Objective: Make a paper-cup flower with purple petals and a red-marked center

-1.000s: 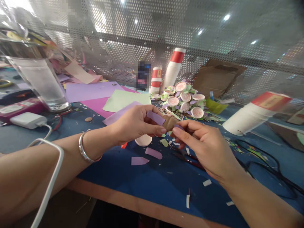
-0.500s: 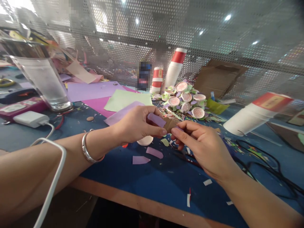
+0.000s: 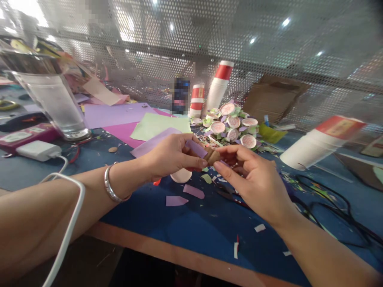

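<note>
My left hand [image 3: 170,157] pinches a small brown cardboard piece [image 3: 212,156] with a purple paper strip [image 3: 196,148] laid over it, held above the blue table [image 3: 191,227]. My right hand [image 3: 254,181] meets it from the right, thumb and fingers closed on the same brown piece. A silver bangle [image 3: 111,187] circles my left wrist. Under the hands stands a small white cup [image 3: 181,175], with purple paper scraps [image 3: 185,196] on the table beside it.
A glass tumbler [image 3: 56,105] and a white charger [image 3: 37,150] with its cable stand at the left. Coloured paper sheets [image 3: 134,119], stacked paper cups [image 3: 220,85], a heap of paper flowers [image 3: 231,127], a tipped cup stack [image 3: 323,141] and black cables [image 3: 338,207] lie around. Perforated metal screen behind.
My right hand has turned its fingers up and opened slightly around the brown piece. My left hand has held almost still.
</note>
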Motion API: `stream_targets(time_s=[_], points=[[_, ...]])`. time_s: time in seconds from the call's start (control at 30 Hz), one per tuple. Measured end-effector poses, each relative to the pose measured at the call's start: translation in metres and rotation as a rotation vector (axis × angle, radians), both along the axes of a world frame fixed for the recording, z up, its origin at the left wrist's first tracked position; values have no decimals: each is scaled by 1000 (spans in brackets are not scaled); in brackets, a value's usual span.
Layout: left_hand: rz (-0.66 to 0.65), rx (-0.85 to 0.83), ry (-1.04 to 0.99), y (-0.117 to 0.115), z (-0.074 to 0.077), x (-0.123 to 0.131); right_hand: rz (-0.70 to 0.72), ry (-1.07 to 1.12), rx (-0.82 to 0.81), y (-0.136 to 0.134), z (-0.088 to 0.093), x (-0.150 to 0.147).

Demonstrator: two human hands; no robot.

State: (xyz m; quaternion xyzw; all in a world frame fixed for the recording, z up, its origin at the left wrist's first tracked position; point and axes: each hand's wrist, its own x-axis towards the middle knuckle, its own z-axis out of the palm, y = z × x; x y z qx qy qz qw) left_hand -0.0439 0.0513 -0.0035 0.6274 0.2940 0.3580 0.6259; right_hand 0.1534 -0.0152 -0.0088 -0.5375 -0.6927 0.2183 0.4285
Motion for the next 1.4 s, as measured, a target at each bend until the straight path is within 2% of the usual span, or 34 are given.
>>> stream_targets(time_s=[0.37,0.63,0.87,0.97,1.07,1.13,1.2,1.4], points=[[8,43,36,-1,2,0,56,-2,-28,0,-1,-1],[-10,25,73,-4,2,0,-17,-213,131,-1,-3,-4],[-68,133,204,-3,5,-5,-14,-313,218,0,-7,-3],[-119,264,351,0,17,-17,-28,-277,227,1,-5,1],[-42,491,660,3,29,-31,-74,-258,240,3,-3,4],[-35,632,887,4,32,-38,-97,-268,243,3,-3,5],[-66,719,1023,5,31,-41,-95,-281,243,3,-3,6],[-122,719,1060,4,24,-36,-41,-271,209,3,-5,4]])
